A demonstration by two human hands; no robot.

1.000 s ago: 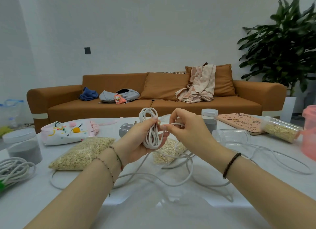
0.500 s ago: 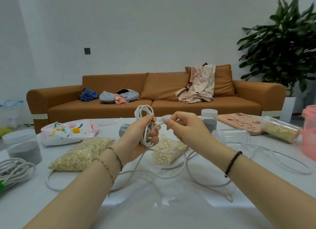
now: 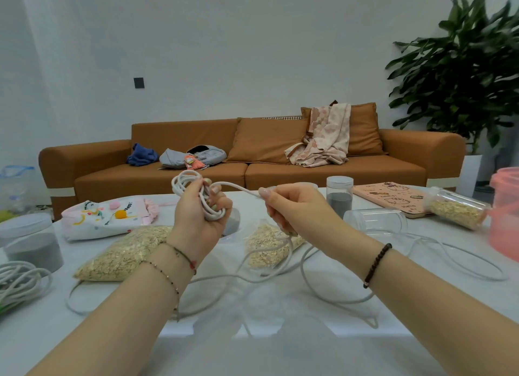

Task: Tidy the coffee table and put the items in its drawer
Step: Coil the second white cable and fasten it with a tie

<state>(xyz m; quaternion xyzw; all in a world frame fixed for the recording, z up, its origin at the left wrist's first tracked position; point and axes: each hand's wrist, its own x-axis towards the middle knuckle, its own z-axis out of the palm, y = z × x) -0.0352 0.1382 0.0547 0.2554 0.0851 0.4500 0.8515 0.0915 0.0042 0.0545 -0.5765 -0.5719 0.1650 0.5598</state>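
1. Left hand [image 3: 199, 215] is raised above the coffee table [image 3: 42, 333]. Its fingers are curled around one small coil of the white cable [image 3: 185, 182], and the loops stick out above the fist.
2. Right hand [image 3: 295, 207] pinches the same cable between thumb and forefinger, near the left one. One short stretch of cable runs tight between the two hands.
3. Below the right hand the rest of the cable lies in loose loops on the table.
4. Two bags of oats lie on the table: the left oat bag [image 3: 123, 255] and the right oat bag [image 3: 266, 249].
5. Two upright jars hold a grey filling: the wide grey jar [image 3: 31, 243] at the left and the narrow grey jar [image 3: 339, 196] behind the right hand.
6. Two more jars lie on their sides at the right: the clear jar [image 3: 376, 221] and the oat jar [image 3: 457, 211].
7. One second cable bundle [image 3: 19, 283] lies at the left edge.
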